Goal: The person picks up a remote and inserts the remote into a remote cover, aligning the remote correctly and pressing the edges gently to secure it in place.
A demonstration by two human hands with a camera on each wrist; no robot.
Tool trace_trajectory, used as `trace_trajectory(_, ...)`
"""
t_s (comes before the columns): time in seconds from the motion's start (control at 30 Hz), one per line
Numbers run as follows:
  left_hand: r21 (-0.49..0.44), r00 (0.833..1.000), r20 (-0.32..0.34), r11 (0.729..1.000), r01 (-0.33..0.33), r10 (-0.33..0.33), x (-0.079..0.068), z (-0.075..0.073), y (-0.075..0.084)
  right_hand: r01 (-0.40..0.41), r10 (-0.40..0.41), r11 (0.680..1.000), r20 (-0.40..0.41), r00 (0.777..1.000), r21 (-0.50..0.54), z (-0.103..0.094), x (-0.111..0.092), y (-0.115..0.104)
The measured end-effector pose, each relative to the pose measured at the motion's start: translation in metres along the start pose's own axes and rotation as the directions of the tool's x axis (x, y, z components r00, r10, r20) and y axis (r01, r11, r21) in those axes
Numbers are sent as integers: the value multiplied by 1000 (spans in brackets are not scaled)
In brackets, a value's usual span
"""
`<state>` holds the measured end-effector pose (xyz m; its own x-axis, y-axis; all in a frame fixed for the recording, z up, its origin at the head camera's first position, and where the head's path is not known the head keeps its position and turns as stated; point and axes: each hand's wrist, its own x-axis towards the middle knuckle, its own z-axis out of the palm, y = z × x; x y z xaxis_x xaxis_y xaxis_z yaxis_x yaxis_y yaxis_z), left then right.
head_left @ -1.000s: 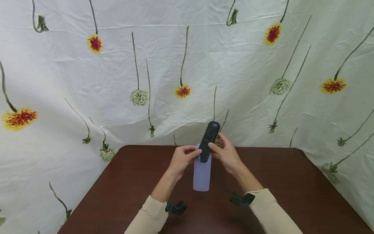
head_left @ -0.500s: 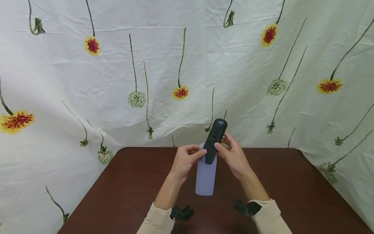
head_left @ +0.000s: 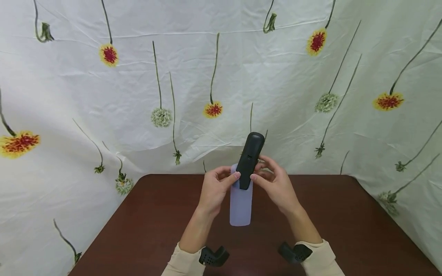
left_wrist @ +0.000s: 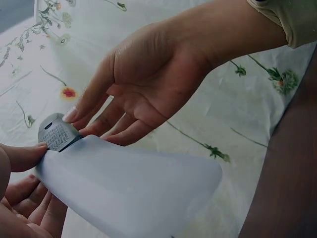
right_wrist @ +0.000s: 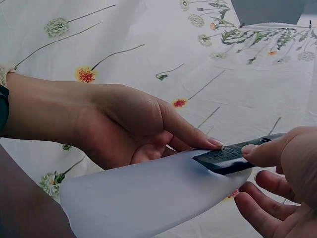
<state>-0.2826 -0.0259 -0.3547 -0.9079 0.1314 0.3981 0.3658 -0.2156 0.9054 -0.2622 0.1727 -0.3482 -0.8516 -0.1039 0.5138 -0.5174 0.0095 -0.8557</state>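
A black remote control (head_left: 249, 159) is tilted above the table, its lower end at the mouth of a pale translucent remote cover (head_left: 240, 209) that hangs below it. My left hand (head_left: 213, 188) pinches the cover near its mouth, the thumb lying against the remote's edge. From the other side, my right hand (head_left: 274, 184) grips the remote's edge, the thumb in front and the fingers behind. In the left wrist view, small print covers the visible face of the remote (left_wrist: 57, 136). How far the remote sits inside the cover is hard to tell.
A dark brown table (head_left: 165, 214) lies beneath both hands. Behind it hangs a white cloth (head_left: 193, 84) printed with flowers. Black wrist devices (head_left: 214, 256) are strapped over the light sleeves.
Over the last half second, the remote and cover have risen slightly and shifted left. My right thumb has slid lower along the remote, closer to the cover's mouth.
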Motion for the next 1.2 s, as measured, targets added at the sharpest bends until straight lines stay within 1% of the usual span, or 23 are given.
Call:
trace_trajectory(0.17,-55,999,-44,998,-19,17,-3,0,8,1,0,999,41,999,-41,1,-6,-8)
trace_trajectory(0.27,-80,997,-60,996,-46,41,-4,0,12,3,4,994,61,998,-106,2,-10,-12)
trace_trajectory(0.33,-90,997,-60,994,-60,55,-5,0,14,-1,10,989,65,998,-148,4,-12,-15)
trace_trajectory(0.43,-118,997,-39,991,-64,60,-7,2,14,-32,44,986,69,997,-162,6,-13,-17)
trace_trajectory(0.5,-141,998,-16,988,-61,59,-8,3,13,-53,65,987,80,995,-150,6,-13,-17)
trace_trajectory(0.6,-176,998,11,983,-54,57,-9,5,12,-72,83,993,113,990,-94,5,-13,-15)
trace_trajectory(0.77,-250,998,36,968,-33,43,-10,7,12,-81,74,996,165,984,40,1,-12,-10)
trace_trajectory(0.87,-288,998,46,958,-18,33,-11,7,12,-87,69,992,179,981,93,0,-11,-7)
trace_trajectory(0.97,-286,998,42,958,-25,38,-11,7,13,-87,65,989,181,981,116,0,-11,-6)
trace_trajectory(1.03,-257,998,28,965,-46,55,-10,8,13,-89,67,989,175,982,116,0,-10,-7)
trace_trajectory(1.1,-212,997,11,975,-73,77,-10,8,13,-96,77,989,163,984,109,0,-9,-8)
trace_trajectory(1.2,-111,992,-17,986,-125,124,-10,8,13,-121,108,988,129,986,96,0,-9,-10)
